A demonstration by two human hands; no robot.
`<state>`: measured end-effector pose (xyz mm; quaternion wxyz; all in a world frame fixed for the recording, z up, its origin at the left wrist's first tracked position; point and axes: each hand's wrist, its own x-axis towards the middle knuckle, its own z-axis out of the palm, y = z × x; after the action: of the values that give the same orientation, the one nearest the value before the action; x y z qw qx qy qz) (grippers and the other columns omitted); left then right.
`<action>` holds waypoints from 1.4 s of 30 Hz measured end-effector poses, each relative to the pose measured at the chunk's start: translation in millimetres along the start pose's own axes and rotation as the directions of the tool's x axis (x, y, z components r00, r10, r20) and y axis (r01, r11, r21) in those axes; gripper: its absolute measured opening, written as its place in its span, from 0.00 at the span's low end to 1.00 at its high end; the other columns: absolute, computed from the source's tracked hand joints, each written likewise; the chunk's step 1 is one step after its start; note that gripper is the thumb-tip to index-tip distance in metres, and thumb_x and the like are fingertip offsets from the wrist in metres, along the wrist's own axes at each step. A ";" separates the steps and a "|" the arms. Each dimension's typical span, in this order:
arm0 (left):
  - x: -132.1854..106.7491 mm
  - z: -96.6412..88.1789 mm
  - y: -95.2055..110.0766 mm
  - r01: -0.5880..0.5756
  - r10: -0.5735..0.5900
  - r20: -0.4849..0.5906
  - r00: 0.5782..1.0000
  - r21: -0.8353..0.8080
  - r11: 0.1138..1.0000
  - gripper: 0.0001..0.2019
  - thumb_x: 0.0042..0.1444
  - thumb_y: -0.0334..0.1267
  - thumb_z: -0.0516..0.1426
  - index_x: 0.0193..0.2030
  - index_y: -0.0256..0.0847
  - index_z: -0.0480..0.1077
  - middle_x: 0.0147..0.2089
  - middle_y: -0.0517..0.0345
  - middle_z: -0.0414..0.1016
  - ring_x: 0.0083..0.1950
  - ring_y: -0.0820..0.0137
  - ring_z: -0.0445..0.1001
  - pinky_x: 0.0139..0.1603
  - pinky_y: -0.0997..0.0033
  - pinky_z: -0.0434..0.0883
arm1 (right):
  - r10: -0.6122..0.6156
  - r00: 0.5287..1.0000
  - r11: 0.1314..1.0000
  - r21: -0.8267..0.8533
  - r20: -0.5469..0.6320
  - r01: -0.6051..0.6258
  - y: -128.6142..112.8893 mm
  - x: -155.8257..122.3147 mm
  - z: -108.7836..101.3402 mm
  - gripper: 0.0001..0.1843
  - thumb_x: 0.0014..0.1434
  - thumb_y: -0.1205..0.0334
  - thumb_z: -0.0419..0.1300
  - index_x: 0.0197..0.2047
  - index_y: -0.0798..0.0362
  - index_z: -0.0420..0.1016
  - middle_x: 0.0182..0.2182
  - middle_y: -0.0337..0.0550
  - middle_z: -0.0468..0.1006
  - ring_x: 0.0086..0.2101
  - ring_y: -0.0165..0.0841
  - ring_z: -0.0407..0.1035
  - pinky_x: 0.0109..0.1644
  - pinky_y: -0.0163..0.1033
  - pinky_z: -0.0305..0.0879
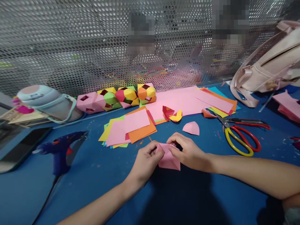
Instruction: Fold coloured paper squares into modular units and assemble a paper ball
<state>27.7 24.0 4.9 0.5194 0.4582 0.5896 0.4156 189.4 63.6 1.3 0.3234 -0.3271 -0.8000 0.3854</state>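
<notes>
A small pink paper square (169, 162) with fold lines is held between both hands just above the blue table. My left hand (147, 159) pinches its upper left corner between thumb and fingers. On the opposite side, my right hand (186, 150) grips the upper right part, its fingertips partly hidden behind the paper. A rounded pink paper piece (191, 128) lies just beyond my right hand. Farther back sit a folded red paper piece (167, 113) and a folded yellow one (176, 116).
Stacked coloured paper (138, 125) and a large pink sheet (173, 101) lie behind the hands. Folded paper balls (126, 97) line the mesh panel. A blue glue gun (61, 150) with its cord is at left, scissors (239, 139) at right, a backpack (269, 65) at back right.
</notes>
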 end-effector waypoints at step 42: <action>1.2 4.4 0.6 -0.267 0.266 0.040 0.963 0.240 0.933 0.08 0.46 0.36 0.57 0.19 0.40 0.71 0.23 0.59 0.70 0.26 0.73 0.66 0.28 0.76 0.64 | -0.171 0.985 0.984 0.037 -0.029 0.172 1.5 2.8 1.3 0.08 0.61 0.64 0.54 0.30 0.55 0.71 0.27 0.40 0.70 0.31 0.28 0.64 0.36 0.34 0.62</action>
<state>32.1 25.4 4.7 0.4001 0.5954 0.5669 0.4050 187.2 66.0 0.1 0.3721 -0.2557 -0.8130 0.3677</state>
